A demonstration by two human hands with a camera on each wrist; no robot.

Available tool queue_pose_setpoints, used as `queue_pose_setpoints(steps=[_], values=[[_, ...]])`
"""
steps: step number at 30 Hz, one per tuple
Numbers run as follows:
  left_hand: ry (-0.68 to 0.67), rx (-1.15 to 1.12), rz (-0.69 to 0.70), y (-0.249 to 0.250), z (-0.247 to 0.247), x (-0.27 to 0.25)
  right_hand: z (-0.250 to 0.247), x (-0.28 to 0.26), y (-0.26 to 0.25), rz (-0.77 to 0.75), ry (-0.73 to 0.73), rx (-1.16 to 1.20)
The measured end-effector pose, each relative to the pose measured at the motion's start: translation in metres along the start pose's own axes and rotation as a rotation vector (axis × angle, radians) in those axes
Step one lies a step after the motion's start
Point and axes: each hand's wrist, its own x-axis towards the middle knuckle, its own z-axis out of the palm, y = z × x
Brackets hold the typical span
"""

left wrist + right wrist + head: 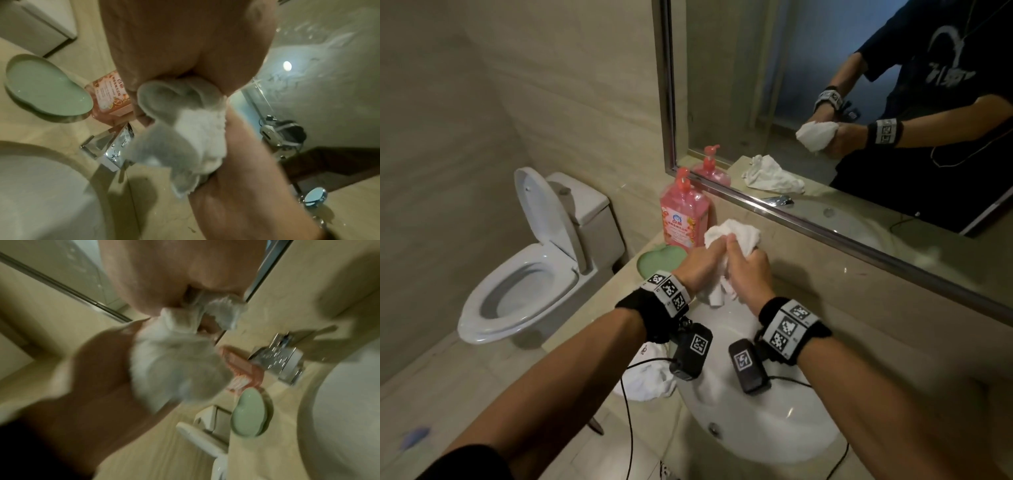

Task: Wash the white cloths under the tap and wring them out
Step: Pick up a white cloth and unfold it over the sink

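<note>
I hold one bunched white cloth (736,233) upright over the back left rim of the white basin (756,431). My left hand (705,257) and right hand (748,267) grip it side by side, and its lower end hangs below them. The left wrist view shows the cloth (189,129) squeezed between both palms, with the chrome tap (115,146) behind it. In the right wrist view the cloth (174,366) is blurred, with the tap (275,360) to its right. A second white cloth (650,377) lies crumpled on the counter left of the basin, partly hidden by my left wrist camera.
A pink soap bottle (683,219) and a green heart-shaped dish (657,262) stand on the counter behind my left hand. A framed mirror (756,85) hangs on the wall behind the basin. A toilet (534,267) with its lid up is at the left.
</note>
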Motion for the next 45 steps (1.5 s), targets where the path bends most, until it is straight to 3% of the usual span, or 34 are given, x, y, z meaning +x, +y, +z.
queue_pose_setpoints(steps=[2,5,7,9,11,13,16,21,25,31,33,36,40,42,45], values=[[-0.13,0.002,0.032,-0.004,-0.002,-0.003,-0.017,0.01,-0.003,0.07,-0.027,-0.051],[-0.134,0.655,0.19,-0.009,-0.017,-0.001,-0.046,0.018,-0.001,0.035,-0.154,-0.283],[-0.072,1.151,0.167,-0.012,-0.03,0.005,-0.061,0.02,-0.002,-0.02,-0.234,-0.53],[-0.051,1.424,0.126,-0.018,-0.038,0.006,-0.072,0.022,-0.003,-0.079,-0.308,-0.575],[-0.04,1.481,0.112,-0.021,-0.043,0.005,-0.077,0.015,-0.007,-0.182,-0.429,-0.524],[-0.005,1.35,0.112,-0.021,-0.048,0.005,-0.074,0.007,-0.006,-0.335,-0.528,-0.659],[-0.061,1.177,0.171,-0.018,-0.057,0.0,-0.071,-0.001,0.001,-0.527,-0.553,-0.9],[-0.181,1.155,0.382,-0.008,-0.063,-0.015,-0.08,0.005,0.0,-0.422,-0.551,-0.863],[-0.067,1.009,0.451,0.001,-0.057,-0.02,-0.08,-0.003,-0.002,-0.382,-0.529,-0.666],[0.026,0.796,0.328,0.021,-0.039,-0.022,-0.063,-0.014,-0.006,-0.515,-0.479,-0.865],[0.068,0.822,0.3,0.022,-0.042,-0.022,-0.068,-0.013,-0.009,-0.466,-0.431,-0.762],[0.05,0.768,0.247,0.018,-0.053,-0.021,-0.086,-0.01,-0.009,-0.291,-0.362,-0.392],[0.015,0.319,0.068,0.019,-0.044,-0.026,-0.087,-0.01,-0.009,-0.108,-0.26,-0.063],[0.037,0.096,-0.033,0.026,-0.032,-0.027,-0.065,-0.019,-0.011,-0.114,-0.141,0.05],[0.1,-0.022,-0.013,0.036,-0.007,-0.028,-0.025,-0.035,-0.02,-0.242,-0.094,0.026]])
